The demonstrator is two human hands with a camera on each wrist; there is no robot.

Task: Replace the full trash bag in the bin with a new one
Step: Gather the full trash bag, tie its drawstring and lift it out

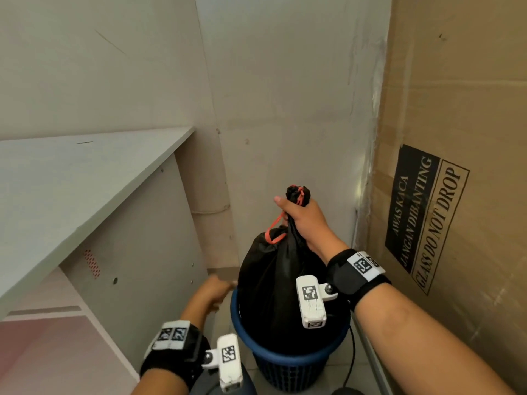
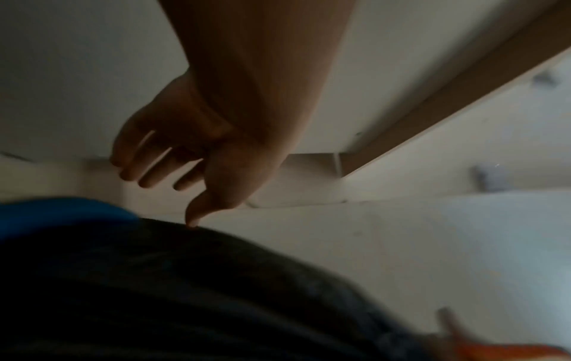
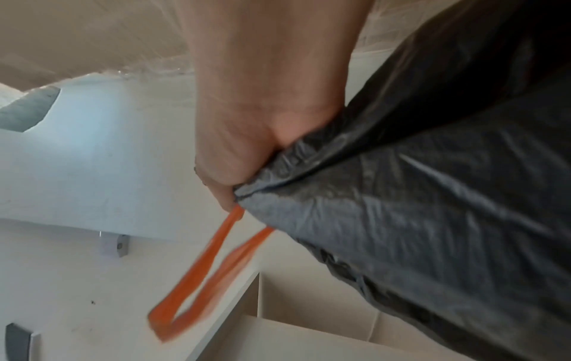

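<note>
— Where is the trash bag [image 1: 281,280] right now?

— In the lower middle of the head view, its black body partly raised out of the blue bin [image 1: 288,363], with the lower part inside the rim. The neck is gathered and tied off with an orange drawstring [image 1: 275,230], and a loop of that string hangs down at the left of the neck.

— What is the right hand [image 1: 303,220] doing?

— Its fingers [image 3: 222,193] are clenched around the bunched neck of the bag, just under the knotted tip, which pokes out above the fist. In the right wrist view the black plastic spreads out from the fist toward the lower right, and the orange loop dangles below the hand.

— And the left hand [image 1: 212,292]?

— It sits lower, at the left edge of the bin's rim, blurred in the head view. The left wrist view shows its fingers [image 2: 145,171] loose and slightly spread, holding nothing; the thumb tip points down at the black plastic, and I cannot tell whether it touches.

— What surrounds the bin?

— A white table [image 1: 85,178] at the left of the frame and a cardboard box [image 1: 456,109] at the right.
</note>
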